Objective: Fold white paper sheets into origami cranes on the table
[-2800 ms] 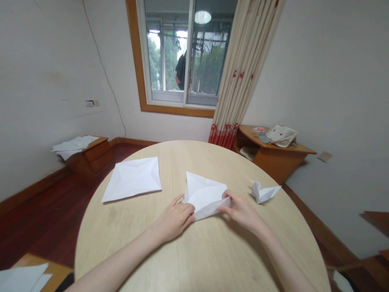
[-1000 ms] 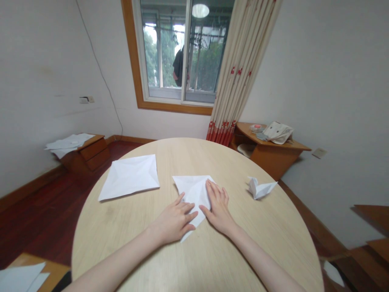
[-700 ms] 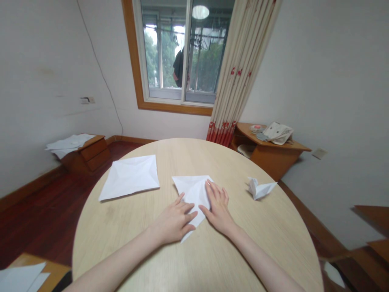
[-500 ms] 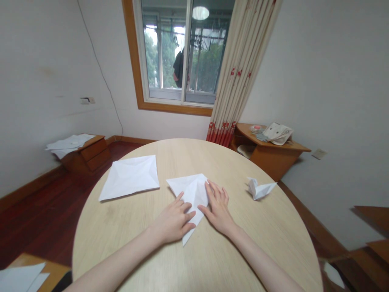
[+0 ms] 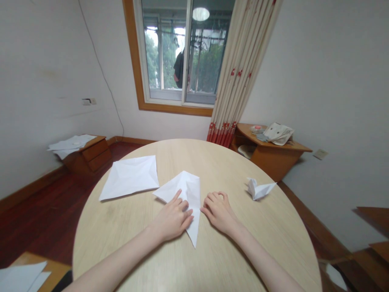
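A folded sheet of white paper (image 5: 192,190) lies on the round wooden table, one narrow point toward me and a wide corner to the left. My left hand (image 5: 173,215) rests on its left and lower part, index finger stretched along the paper and the others loosely bent. It presses from above without grasping, and covers some of the folds. Just off the paper's right edge is my right hand (image 5: 219,211), its fingers bent and the thumb apart from them. The thumb tip is at the edge; whether it touches, I cannot tell.
White square paper (image 5: 132,176) with creases lies at the table's left. A folded paper bird (image 5: 259,190) stands at the right. Beyond the table are a small drawer cabinet (image 5: 94,152) with sheets on top, a corner cabinet (image 5: 273,158) and a curtain (image 5: 234,89).
The folded paper has shifted left and turned, so its near point now lies further right. My right hand has come off the paper and its fingers have bent; my left hand stays on it.
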A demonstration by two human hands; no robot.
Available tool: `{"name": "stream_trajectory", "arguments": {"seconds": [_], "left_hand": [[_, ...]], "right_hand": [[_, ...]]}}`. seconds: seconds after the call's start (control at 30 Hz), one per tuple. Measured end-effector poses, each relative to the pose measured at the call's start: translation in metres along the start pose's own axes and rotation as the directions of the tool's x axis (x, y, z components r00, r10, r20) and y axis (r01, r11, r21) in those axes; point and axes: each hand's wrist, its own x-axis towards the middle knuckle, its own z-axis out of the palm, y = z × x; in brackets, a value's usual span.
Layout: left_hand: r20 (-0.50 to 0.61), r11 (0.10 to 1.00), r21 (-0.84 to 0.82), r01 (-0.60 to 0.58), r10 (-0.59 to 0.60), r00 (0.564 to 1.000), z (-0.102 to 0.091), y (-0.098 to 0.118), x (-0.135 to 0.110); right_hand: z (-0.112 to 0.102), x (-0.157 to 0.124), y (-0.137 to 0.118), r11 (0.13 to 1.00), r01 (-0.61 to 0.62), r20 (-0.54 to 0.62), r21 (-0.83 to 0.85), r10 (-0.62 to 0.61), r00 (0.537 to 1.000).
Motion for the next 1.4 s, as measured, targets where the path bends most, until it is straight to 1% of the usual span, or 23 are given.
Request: {"name": "stream_trajectory", "arguments": {"seconds": [0.1,0.23,0.33,0.47,0.57,0.77,0.93,1.13,1.27,1.4], "left_hand": [[0.021,1.000,-0.010,0.002,-0.002,1.000,-0.003,-0.001,-0.001],[0.043,0.997,-0.056,0.053,-0.051,0.998,-0.006,-0.002,-0.003],[0.053,0.993,-0.084,0.081,-0.077,0.996,-0.008,-0.002,-0.003],[0.077,0.989,-0.102,0.110,-0.102,0.992,-0.011,-0.003,-0.002],[0.089,0.989,-0.101,0.106,-0.097,0.991,-0.012,-0.004,-0.002],[0.063,0.994,-0.077,0.071,-0.066,0.996,-0.010,-0.006,-0.005],[0.095,0.995,-0.067,0.080,-0.074,0.993,-0.009,-0.007,-0.005],[0.098,0.996,-0.053,0.066,-0.060,0.993,-0.010,-0.007,-0.006],[0.115,0.996,-0.057,0.072,-0.065,0.991,-0.012,-0.006,-0.007],[0.129,0.995,-0.061,0.081,-0.073,0.989,-0.014,-0.006,-0.006]], "right_hand": [[0.001,-0.001,0.000,1.000,0.010,0.031,0.015,-0.010,0.999],[0.006,0.000,0.001,0.998,0.006,0.024,0.064,-0.007,1.000],[0.009,0.002,0.000,0.995,-0.013,0.045,0.103,0.009,0.999],[0.006,0.004,-0.002,0.988,-0.040,0.086,0.150,0.028,0.996],[0.003,0.005,-0.005,0.981,-0.049,0.117,0.189,0.027,0.993],[0.000,0.003,-0.010,0.974,-0.012,0.186,0.226,-0.031,0.982],[-0.005,0.001,-0.016,0.967,0.043,0.214,0.250,-0.099,0.972],[-0.011,-0.001,-0.024,0.960,0.065,0.296,0.273,-0.148,0.944],[-0.012,-0.003,-0.030,0.953,0.087,0.315,0.292,-0.181,0.932],[-0.013,-0.006,-0.034,0.938,0.122,0.309,0.323,-0.226,0.924]]}}
